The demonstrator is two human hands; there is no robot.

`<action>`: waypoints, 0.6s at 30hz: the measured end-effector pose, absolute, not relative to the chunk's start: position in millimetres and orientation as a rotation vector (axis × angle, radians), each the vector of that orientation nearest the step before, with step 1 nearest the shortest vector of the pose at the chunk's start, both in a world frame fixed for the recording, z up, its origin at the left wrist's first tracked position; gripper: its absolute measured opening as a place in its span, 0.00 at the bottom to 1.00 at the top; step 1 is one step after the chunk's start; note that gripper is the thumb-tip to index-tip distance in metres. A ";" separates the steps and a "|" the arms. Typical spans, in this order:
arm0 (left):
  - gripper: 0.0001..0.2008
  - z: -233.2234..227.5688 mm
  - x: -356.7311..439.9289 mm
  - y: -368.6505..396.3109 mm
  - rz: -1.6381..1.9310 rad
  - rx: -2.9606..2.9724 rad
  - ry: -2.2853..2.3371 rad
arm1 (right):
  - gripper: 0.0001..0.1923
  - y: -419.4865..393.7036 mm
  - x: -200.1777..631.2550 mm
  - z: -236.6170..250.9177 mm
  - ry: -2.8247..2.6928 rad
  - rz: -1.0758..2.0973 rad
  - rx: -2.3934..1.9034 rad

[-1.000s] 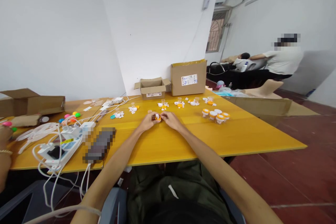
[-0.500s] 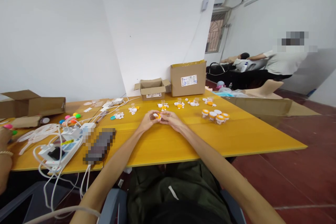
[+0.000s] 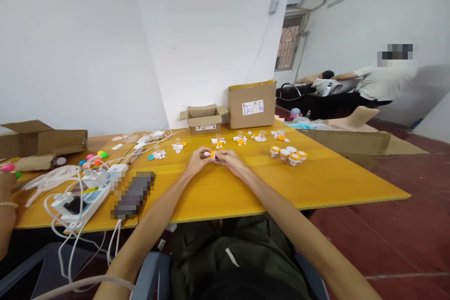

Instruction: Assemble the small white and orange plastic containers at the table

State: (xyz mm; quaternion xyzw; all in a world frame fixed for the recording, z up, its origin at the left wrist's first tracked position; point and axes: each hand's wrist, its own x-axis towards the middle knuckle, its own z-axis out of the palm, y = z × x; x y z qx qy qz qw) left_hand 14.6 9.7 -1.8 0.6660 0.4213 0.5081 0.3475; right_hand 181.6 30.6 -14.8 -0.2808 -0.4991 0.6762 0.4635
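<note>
Between my two hands, just above the table, is a small orange-and-white plastic piece (image 3: 210, 154). My left hand (image 3: 197, 161) has its fingers curled round it from the left. From the right, the fingertips of my right hand (image 3: 230, 161) pinch at it, hiding part of it. Beyond the hands lie small piles of white and orange plastic parts (image 3: 218, 142), with clear cups (image 3: 240, 135) among them. To the right stands a cluster of several clear little jars with orange or white lids (image 3: 290, 154). A teal ring (image 3: 151, 157) lies with white parts at the left.
An open carton (image 3: 204, 122) and a taller closed box (image 3: 252, 108) stand at the back. Left are a phone (image 3: 134, 194), a power strip (image 3: 98, 197) with cables, and coloured balls (image 3: 96, 161). Another person's arm (image 3: 7, 211) is at far left; someone sits at far right.
My fingers have shifted slightly on the orange-and-white piece, the right hand's fingertips lying a little differently. The piles and the jars have stayed in place.
</note>
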 end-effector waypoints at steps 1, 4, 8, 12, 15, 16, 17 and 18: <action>0.17 -2.1 14.5 10.1 1.321 1.730 1.101 | 0.13 31.2 181.9 -15.2 -1.232 1.667 -0.687; 0.16 -3.1 14.2 10.9 1.336 1.744 1.110 | 0.11 32.8 182.7 -16.3 -1.238 1.683 -0.685; 0.16 -3.7 14.6 10.6 1.350 1.781 1.119 | 0.10 33.7 182.7 -17.0 -1.213 1.698 -0.688; 0.13 -3.3 14.9 8.7 1.365 1.860 1.140 | 0.10 32.6 182.4 -15.7 -1.199 1.696 -0.692; 0.12 -3.2 14.9 7.7 1.365 1.923 1.155 | 0.09 31.7 182.7 -14.7 -1.192 1.695 -0.707; 0.12 -3.4 14.9 7.5 1.367 1.942 1.158 | 0.09 31.6 182.9 -14.6 -1.193 1.693 -0.709; 0.11 -3.5 14.9 7.5 1.371 1.956 1.159 | 0.09 31.6 183.0 -14.7 -1.196 1.691 -0.708; 0.11 -3.8 14.9 7.5 1.377 1.965 1.161 | 0.09 31.6 183.1 -14.9 -1.200 1.689 -0.706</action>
